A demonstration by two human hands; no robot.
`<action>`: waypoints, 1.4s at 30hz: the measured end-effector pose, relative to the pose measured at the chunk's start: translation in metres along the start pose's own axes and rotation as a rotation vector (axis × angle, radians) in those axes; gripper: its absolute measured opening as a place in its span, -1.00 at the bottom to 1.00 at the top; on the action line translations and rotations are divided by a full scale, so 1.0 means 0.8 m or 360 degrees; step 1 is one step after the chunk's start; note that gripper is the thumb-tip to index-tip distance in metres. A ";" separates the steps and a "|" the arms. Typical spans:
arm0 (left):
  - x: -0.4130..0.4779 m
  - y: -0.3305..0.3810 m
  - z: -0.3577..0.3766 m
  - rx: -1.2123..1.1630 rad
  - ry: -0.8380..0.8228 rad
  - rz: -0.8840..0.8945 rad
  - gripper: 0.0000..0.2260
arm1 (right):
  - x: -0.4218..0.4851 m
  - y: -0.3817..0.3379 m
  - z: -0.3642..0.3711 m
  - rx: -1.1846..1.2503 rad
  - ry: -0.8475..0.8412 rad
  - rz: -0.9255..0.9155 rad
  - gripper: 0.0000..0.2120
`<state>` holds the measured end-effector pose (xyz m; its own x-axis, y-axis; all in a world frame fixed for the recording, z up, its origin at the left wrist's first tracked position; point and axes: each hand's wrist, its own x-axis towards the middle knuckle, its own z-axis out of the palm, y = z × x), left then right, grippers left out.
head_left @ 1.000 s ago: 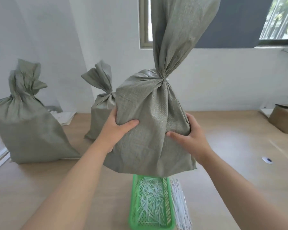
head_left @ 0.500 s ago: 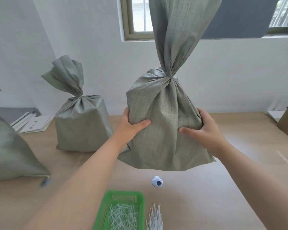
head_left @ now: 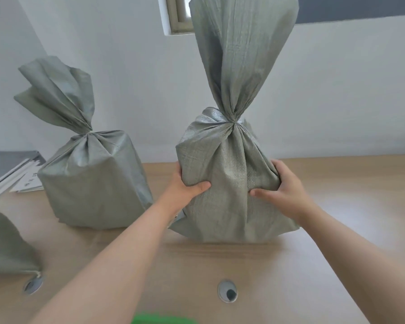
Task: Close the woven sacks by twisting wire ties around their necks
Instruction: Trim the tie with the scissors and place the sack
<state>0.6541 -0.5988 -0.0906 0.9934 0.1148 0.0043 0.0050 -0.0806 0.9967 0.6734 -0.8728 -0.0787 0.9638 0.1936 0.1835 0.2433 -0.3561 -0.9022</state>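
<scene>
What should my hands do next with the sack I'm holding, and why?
Probably ease both hands off. The left hand and right hand grip the sides of the tall woven sack, whose base seems to rest on the wooden table beside a second tied sack. Its neck is cinched tight, so it likely needs no more work and should stand alone.

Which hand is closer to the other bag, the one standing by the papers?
The left. The left hand grips the held sack's side facing that second sack; the right hand grips the far side, farther away.
</scene>
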 end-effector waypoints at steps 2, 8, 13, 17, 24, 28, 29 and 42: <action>0.015 -0.018 -0.004 0.0019 0.0012 -0.0017 -0.36 | 0.012 0.018 0.012 -0.0003 -0.0005 0.0004 -0.32; 0.042 -0.054 -0.019 0.0061 0.0036 -0.0015 -0.27 | 0.036 0.053 0.041 -0.0065 -0.0024 0.0039 -0.31; 0.051 -0.070 -0.025 0.0118 0.0038 -0.0023 -0.10 | 0.042 0.063 0.053 -0.0114 -0.0039 0.0072 -0.31; 0.057 -0.077 -0.025 0.0201 -0.0048 -0.0051 -0.21 | 0.044 0.067 0.053 -0.0190 -0.0070 0.0099 -0.34; 0.069 -0.079 -0.032 0.0329 -0.0125 -0.0094 -0.36 | 0.051 0.072 0.050 -0.0294 -0.0052 0.0142 -0.29; 0.061 -0.075 -0.033 0.0372 -0.0066 -0.0138 -0.33 | 0.051 0.074 0.049 -0.0347 -0.0048 0.0163 -0.27; 0.057 -0.074 -0.032 0.0392 -0.0055 -0.0140 -0.30 | 0.050 0.073 0.048 -0.0355 -0.0042 0.0150 -0.26; 0.002 -0.042 -0.050 0.0607 0.0034 -0.0058 -0.16 | 0.023 0.026 0.044 -0.0632 0.0060 -0.0076 -0.20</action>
<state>0.6513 -0.5563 -0.1208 0.9892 0.1444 -0.0251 0.0866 -0.4381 0.8947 0.6924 -0.8445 -0.1075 0.9519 0.1873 0.2426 0.3042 -0.6744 -0.6728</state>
